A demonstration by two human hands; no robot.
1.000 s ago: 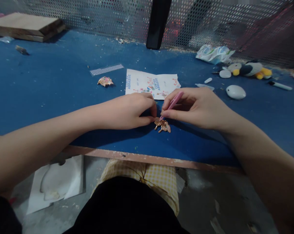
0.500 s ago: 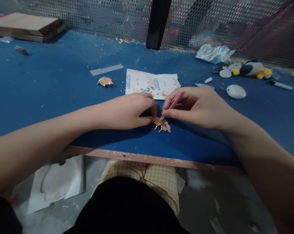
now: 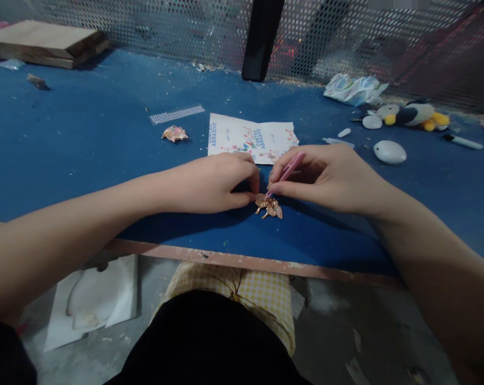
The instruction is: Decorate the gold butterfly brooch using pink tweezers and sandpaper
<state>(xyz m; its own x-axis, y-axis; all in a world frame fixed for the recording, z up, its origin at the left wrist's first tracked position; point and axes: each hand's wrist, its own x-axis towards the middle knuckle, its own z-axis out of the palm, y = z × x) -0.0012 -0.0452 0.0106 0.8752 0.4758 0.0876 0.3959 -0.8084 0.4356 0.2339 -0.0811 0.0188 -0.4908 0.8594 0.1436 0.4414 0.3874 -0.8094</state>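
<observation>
A small rose-gold metal ornament point(image 3: 270, 207) lies on the blue tabletop point(image 3: 85, 144) near its front edge. My left hand point(image 3: 212, 182) rests curled beside it, thumb and fingertips pinching the ornament's left edge. My right hand point(image 3: 325, 176) grips a thin pink stick point(image 3: 287, 170) like a pen, its tip touching the top of the ornament.
A second ornament point(image 3: 174, 133) and a strip of tiny gems point(image 3: 176, 114) lie further back. A sheet of abrasive paper point(image 3: 252, 139) sits behind my hands. At right are a white oval point(image 3: 390, 152), a plush toy point(image 3: 412, 113), a crumpled packet point(image 3: 354, 88) and a marker point(image 3: 462, 141). Wooden boards point(image 3: 41, 43) lie far left.
Almost nothing has moved. The pink stick's tip has shifted slightly on the ornament, and both hands stay in place.
</observation>
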